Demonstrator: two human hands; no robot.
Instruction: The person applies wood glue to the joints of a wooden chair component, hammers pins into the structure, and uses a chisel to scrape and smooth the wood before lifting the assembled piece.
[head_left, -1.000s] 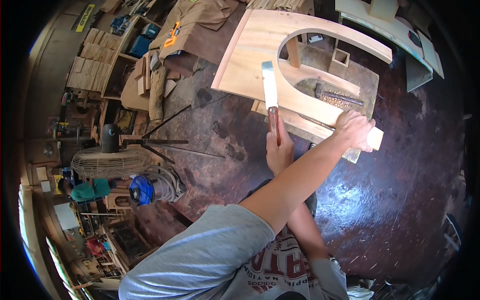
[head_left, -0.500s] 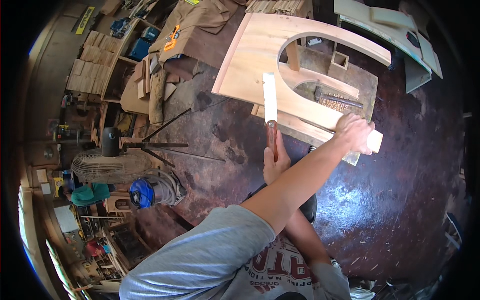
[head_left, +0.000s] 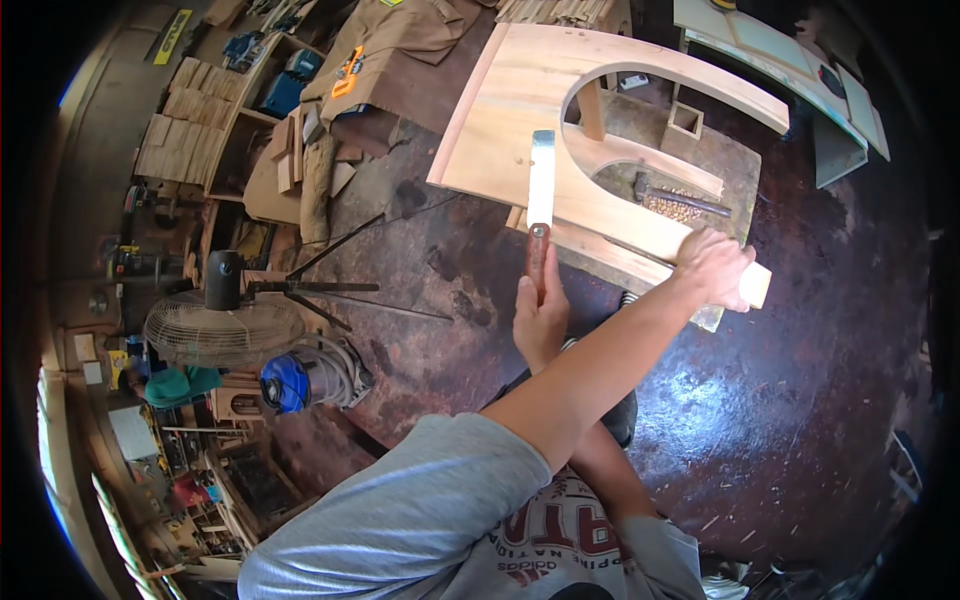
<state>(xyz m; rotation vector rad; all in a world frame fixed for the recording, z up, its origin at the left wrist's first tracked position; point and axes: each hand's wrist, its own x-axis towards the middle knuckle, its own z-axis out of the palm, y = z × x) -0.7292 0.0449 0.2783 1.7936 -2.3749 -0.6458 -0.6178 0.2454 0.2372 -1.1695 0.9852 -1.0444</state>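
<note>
My arms cross. My left hand (head_left: 715, 268) is closed around the near right end of a pale wooden panel (head_left: 490, 130) with a rounded cutout. My right hand (head_left: 541, 318), under the left forearm, is wrapped around the brown wooden handle of a putty knife (head_left: 541, 190). Its long, square-ended metal blade points away from me and shines in the light. In the picture the blade overlaps the panel's near edge; whether it touches the wood I cannot tell. The panel lies over a worn work table (head_left: 735, 165). A hammer (head_left: 690, 202) shows through the panel's opening.
Small tan pieces (head_left: 672, 207) lie beside the hammer. A small wooden box (head_left: 686, 120) stands farther back. Left of me are a floor fan (head_left: 222, 325) and a blue vacuum cleaner (head_left: 285, 383). Wooden shelving (head_left: 240, 150) and a brown cloth (head_left: 410, 60) are beyond.
My right hand and the putty knife have shifted slightly left and away from me. My left hand keeps its hold on the panel.
</note>
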